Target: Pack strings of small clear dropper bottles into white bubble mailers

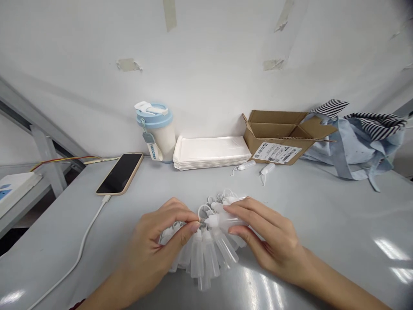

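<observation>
Clear plastic dropper bottles (208, 256) hang bunched, seemingly on a metal ring (202, 214) the left hand (155, 247) pinches, the right hand (271, 243) grips one bottle (229, 220), and two loose bottles (247, 165) lie beyond.

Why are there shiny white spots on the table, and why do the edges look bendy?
Head view: light glares off the glossy table; head view: the wide lens curves the edges; head view: left hand, right hand and the clear bottles they pinch look slightly soft.

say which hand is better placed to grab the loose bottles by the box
Right, probably: the right hand sits nearer the loose bottles by the box, though it holds one bottle; the left hand pinches the bunch's ring.
</observation>
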Demonstrator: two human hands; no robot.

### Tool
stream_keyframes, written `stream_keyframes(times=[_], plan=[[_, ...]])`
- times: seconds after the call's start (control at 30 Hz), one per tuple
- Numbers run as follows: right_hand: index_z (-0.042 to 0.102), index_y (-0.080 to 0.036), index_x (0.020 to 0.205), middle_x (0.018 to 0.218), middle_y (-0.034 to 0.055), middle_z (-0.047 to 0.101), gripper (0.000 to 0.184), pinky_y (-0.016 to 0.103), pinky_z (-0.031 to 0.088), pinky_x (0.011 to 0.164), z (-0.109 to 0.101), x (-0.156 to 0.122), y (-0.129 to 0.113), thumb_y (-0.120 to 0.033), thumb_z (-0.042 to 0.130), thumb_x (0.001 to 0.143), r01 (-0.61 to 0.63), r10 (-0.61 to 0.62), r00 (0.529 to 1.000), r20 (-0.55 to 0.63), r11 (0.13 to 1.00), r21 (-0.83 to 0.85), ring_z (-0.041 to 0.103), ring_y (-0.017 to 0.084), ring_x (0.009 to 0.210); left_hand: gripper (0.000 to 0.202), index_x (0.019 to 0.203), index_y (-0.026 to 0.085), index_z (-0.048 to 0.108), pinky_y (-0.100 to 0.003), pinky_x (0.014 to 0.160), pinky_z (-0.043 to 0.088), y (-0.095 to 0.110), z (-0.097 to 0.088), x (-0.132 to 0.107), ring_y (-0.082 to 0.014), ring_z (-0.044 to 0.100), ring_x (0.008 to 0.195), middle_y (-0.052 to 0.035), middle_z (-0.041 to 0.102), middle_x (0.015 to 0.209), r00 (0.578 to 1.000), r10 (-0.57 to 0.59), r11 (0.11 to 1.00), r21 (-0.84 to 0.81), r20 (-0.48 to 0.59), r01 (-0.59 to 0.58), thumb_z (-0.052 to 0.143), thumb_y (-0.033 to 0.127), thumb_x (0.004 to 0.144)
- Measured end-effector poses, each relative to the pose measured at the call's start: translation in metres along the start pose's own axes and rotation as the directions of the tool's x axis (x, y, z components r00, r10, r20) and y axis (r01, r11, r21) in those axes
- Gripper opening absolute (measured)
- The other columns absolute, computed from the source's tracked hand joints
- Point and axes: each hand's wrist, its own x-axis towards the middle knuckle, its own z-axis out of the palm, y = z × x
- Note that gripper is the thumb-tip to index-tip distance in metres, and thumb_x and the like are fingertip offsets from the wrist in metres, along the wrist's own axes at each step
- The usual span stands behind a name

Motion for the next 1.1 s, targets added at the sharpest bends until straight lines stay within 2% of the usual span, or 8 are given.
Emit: stream_keyframes(times=[0.17,0.33,0.47,0.6,0.8,0.93,1.1], plan=[[0.056,-0.007,0.113,0.091,0.0126,0.064,0.027,0.031,0.054,0.067,0.007,-0.004,-0.003,-0.003,0.052,0.086,0.034,-0.035,0.997,-0.068,0.999,-0.018,0.060,0.019,0.083,0.017,0.087,0.025,0.063,-0.023,0.064,0.043,0.000,0.004,-0.003,-0.0113,0.054,0.071,0.0045,0.059,0.073,0.999,0.048,0.998,-0.035,-0.012,-0.048,0.055,0.010,0.087],[0.057,-0.005,0.113,0.092,0.0144,0.064,0.031,0.032,0.054,0.066,0.011,-0.008,-0.006,0.001,0.054,0.083,0.074,-0.081,0.991,-0.105,0.995,-0.069,0.060,0.020,0.084,0.015,0.083,0.023,0.063,-0.023,0.063,0.043,0.003,0.004,-0.003,-0.0112,0.054,0.070,0.0043,0.058,0.071,1.000,0.014,0.998,-0.067,-0.019,-0.015,0.055,0.012,0.088],[0.058,-0.005,0.111,0.091,0.0154,0.065,0.032,0.033,0.053,0.063,0.011,-0.008,-0.009,0.005,0.055,0.080,0.103,-0.118,0.985,-0.126,0.987,-0.124,0.060,0.020,0.082,0.015,0.079,0.023,0.062,-0.023,0.064,0.042,0.004,0.004,-0.003,-0.0111,0.053,0.070,0.0042,0.057,0.070,0.998,-0.063,0.991,-0.118,0.024,0.065,0.053,0.015,0.089],[0.059,-0.008,0.107,0.088,0.0129,0.065,0.032,0.030,0.051,0.055,0.010,-0.006,-0.010,0.006,0.054,0.079,0.093,-0.105,0.986,-0.132,0.992,-0.091,0.059,0.018,0.075,0.018,0.075,0.022,0.062,-0.022,0.063,0.040,0.003,0.004,-0.003,-0.0106,0.050,0.067,0.0042,0.054,0.069,0.985,-0.158,0.967,-0.191,0.070,0.169,0.053,0.021,0.090],[0.061,-0.011,0.107,0.091,0.0088,0.067,0.029,0.031,0.055,0.074,0.006,-0.004,-0.009,-0.001,0.059,0.081,-0.016,0.019,0.990,-0.137,1.000,0.024,0.063,0.017,0.083,0.010,0.082,0.024,0.064,-0.024,0.070,0.040,-0.001,0.003,-0.002,-0.0136,0.051,0.076,0.0028,0.056,0.077,0.946,-0.299,0.914,-0.248,0.124,0.322,0.058,0.030,0.087],[0.061,-0.010,0.107,0.090,0.0081,0.068,0.029,0.027,0.054,0.074,0.005,-0.002,-0.009,0.000,0.060,0.080,-0.032,0.039,0.989,-0.144,0.998,0.056,0.063,0.015,0.084,0.007,0.085,0.025,0.064,-0.024,0.070,0.040,-0.001,0.002,-0.003,-0.0143,0.052,0.078,0.0025,0.057,0.081,0.955,-0.276,0.929,-0.226,0.110,0.294,0.060,0.031,0.086],[0.061,-0.009,0.107,0.086,0.0087,0.067,0.028,0.028,0.054,0.070,0.007,-0.003,-0.010,-0.001,0.059,0.080,-0.018,0.028,0.990,-0.137,0.997,0.072,0.062,0.016,0.080,0.019,0.077,0.023,0.063,-0.024,0.066,0.040,0.002,0.002,-0.003,-0.0127,0.052,0.070,0.0028,0.056,0.073,0.968,-0.228,0.953,-0.179,0.102,0.243,0.051,0.029,0.091]])
